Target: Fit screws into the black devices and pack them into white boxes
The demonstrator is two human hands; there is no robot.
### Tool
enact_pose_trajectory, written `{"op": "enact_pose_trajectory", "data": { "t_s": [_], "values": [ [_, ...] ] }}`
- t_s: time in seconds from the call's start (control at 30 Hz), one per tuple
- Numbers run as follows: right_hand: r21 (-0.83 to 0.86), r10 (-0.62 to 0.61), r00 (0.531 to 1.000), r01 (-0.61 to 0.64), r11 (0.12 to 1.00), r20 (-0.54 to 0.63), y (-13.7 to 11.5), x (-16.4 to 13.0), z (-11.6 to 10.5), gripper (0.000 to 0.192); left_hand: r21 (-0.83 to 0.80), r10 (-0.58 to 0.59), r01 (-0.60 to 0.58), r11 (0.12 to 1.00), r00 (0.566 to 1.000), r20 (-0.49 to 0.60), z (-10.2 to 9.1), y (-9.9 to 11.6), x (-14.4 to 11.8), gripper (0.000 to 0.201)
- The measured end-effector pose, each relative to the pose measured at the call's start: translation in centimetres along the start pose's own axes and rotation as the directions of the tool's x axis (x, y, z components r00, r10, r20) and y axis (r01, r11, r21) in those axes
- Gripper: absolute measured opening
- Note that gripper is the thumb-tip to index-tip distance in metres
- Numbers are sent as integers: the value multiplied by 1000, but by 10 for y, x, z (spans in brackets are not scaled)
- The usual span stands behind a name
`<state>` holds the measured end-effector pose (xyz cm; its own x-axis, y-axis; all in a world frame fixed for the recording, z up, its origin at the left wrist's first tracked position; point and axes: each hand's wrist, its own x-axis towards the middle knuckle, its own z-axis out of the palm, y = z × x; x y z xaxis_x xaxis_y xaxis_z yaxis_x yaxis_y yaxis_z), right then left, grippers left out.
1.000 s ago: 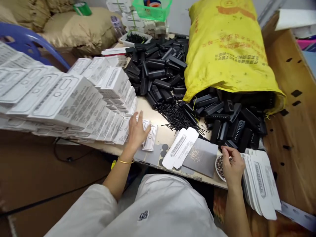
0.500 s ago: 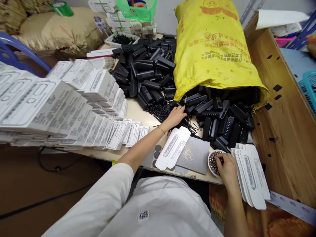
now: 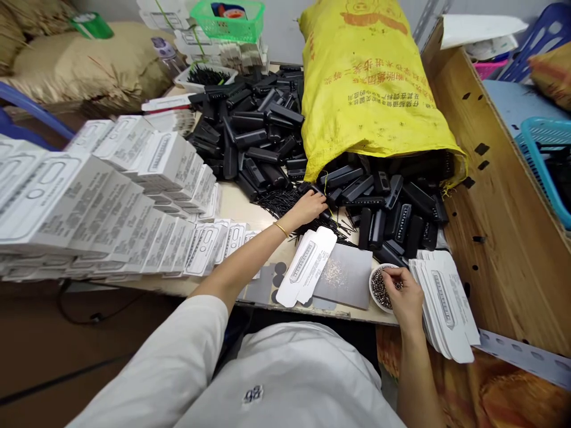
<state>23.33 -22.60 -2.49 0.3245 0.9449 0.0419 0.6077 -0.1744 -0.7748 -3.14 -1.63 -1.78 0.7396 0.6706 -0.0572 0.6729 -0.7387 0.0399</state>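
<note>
My left hand (image 3: 309, 207) reaches to the front of the heap, its fingers curled over a black plastic case (image 3: 317, 191). Beneath and beside it lies a pile of thin black sticks (image 3: 279, 203). My right hand (image 3: 407, 297) is at a small white bowl (image 3: 373, 295) of small metal screws (image 3: 380, 288), thumb and fingertips pinched together over them. Whatever sits in that pinch is hidden. Between the hands, folded white printed cartons (image 3: 306, 264) lie beside a grey sheet (image 3: 345, 291) with tiny light bits on it.
A yellow sack (image 3: 366, 107) spills black cases (image 3: 404, 220) onto the table. Stacked white boxes (image 3: 111, 208) fill the left side. Flat cartons (image 3: 444, 303) lie right of the bowl, by a wooden panel (image 3: 499, 226). A green basket (image 3: 229, 25) stands at the back.
The view has swung slightly, so the scene sits further left. Both hands stay about where they were, the left at the black case and the right at the bowl, its fingers shifting a little.
</note>
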Motion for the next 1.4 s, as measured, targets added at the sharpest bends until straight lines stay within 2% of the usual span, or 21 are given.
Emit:
{"op": "enact_pose_trajectory", "data": {
  "t_s": [0.07, 0.23, 0.33, 0.37, 0.43, 0.47, 0.5, 0.53, 0.57, 0.6, 0.63, 0.67, 0.7, 0.73, 0.77, 0.83, 0.97, 1.13, 1.3, 1.4],
  "values": [
    [81, 27, 1000, -27, 996, -2, 0, -1, -1, 25, -1, 3, -3, 1000, 1000, 3, 0, -1, 2, 25],
    [271, 67, 998, -67, 960, 8, -1, 1, 4, 26, -89, 24, -20, 996, 999, 41, -2, -10, 0, 31],
    [305, 17, 999, -29, 952, 44, -13, 9, 10, 22, -188, 16, 0, 982, 996, 84, -8, -22, -8, 31],
    [313, -20, 998, 3, 950, 52, -18, 12, 13, 19, -247, -11, 27, 969, 998, 64, -11, -27, -12, 32],
    [344, -86, 995, 61, 937, 58, -32, 18, 22, 16, -452, -146, 102, 886, 987, -64, -16, -31, -22, 36],
    [367, -103, 993, 76, 927, 56, -40, 20, 27, 14, -602, -264, 125, 789, 953, -148, -18, -29, -27, 38],
    [396, -104, 993, 76, 915, 49, -48, 22, 34, 14, -759, -405, 113, 641, 890, -210, -20, -24, -33, 38],
    [429, -93, 995, 69, 901, 36, -55, 23, 41, 13, -891, -544, 58, 451, 809, -223, -21, -15, -38, 37],
    [460, -78, 997, 60, 886, 21, -62, 23, 48, 13, -973, -657, -30, 227, 733, -176, -21, -3, -43, 36],
    [486, -66, 998, 56, 872, 5, -68, 23, 56, 13, -991, -727, -130, -15, 683, -79, -20, 11, -46, 34],
    [501, -60, 998, 59, 863, -13, -74, 22, 63, 14, -945, -738, -213, -247, 674, 41, -19, 27, -49, 32],
    [505, -61, 998, 69, 860, -33, -78, 21, 69, 14, -856, -708, -265, -444, 689, 155, -17, 42, -51, 30],
    [498, -71, 996, 88, 863, -54, -81, 20, 74, 14, -750, -662, -290, -595, 706, 252, -15, 57, -52, 27],
    [484, -84, 994, 110, 868, -75, -82, 19, 78, 13, -650, -614, -303, -697, 720, 323, -14, 69, -53, 24],
    [471, -100, 990, 134, 872, -96, -83, 18, 80, 12, -568, -575, -310, -763, 726, 376, -12, 80, -53, 22],
    [440, -138, 980, 188, 878, -144, -83, 16, 81, 9, -470, -537, -324, -821, 720, 440, -10, 94, -53, 17],
    [369, -226, 955, 284, 885, -193, -82, 15, 78, 6, -421, -519, -331, -844, 700, 490, -10, 104, -51, 9],
    [315, -298, 936, 345, 884, -187, -79, 17, 74, 7, -452, -554, -351, -820, 685, 473, -14, 110, -52, 13],
    [282, -333, 930, 365, 887, -157, -74, 18, 74, 9, -487, -608, -395, -779, 663, 435, -15, 117, -52, 31],
    [291, -327, 911, 394, 872, -252, -72, 11, 84, 11, -502, -629, -407, -763, 648, 430, -18, 122, -48, 33]
  ]
}}
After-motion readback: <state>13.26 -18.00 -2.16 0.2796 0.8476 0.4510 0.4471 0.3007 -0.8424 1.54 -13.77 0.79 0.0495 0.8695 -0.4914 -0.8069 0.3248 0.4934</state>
